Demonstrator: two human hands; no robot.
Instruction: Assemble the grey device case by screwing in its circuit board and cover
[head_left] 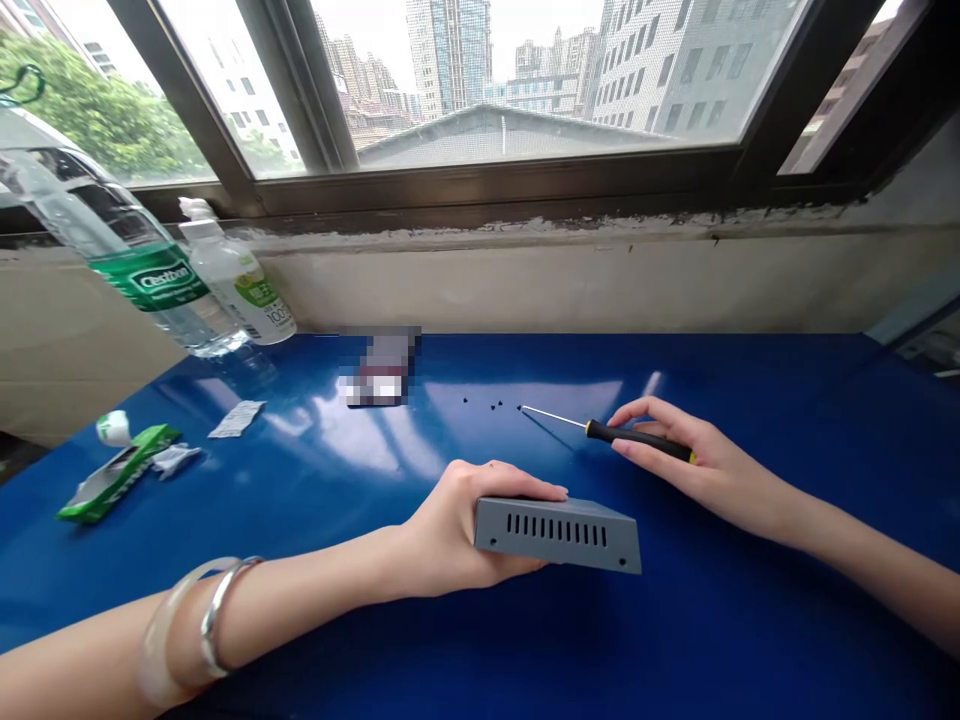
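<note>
My left hand (457, 525) is wrapped round a grey metal box (559, 535), held above the blue table. A row of vent slots and two small dark holes or screw heads mark the box's side that faces me. In my right hand (690, 450) is a screwdriver (637, 440) with a black and yellow handle, its shaft pointing left. The tip meets a small black screw (519, 408) on the table. Further left lie several more tiny black pieces that look like screws (496, 405).
A blurred-out flat object (386, 368) lies near the table's back edge. On the left are a large water bottle (150, 270), a smaller bottle (244, 285), a green wrapper (124, 475) and a white packet (237, 419). Behind the blue table (750, 400) is a wall under a window.
</note>
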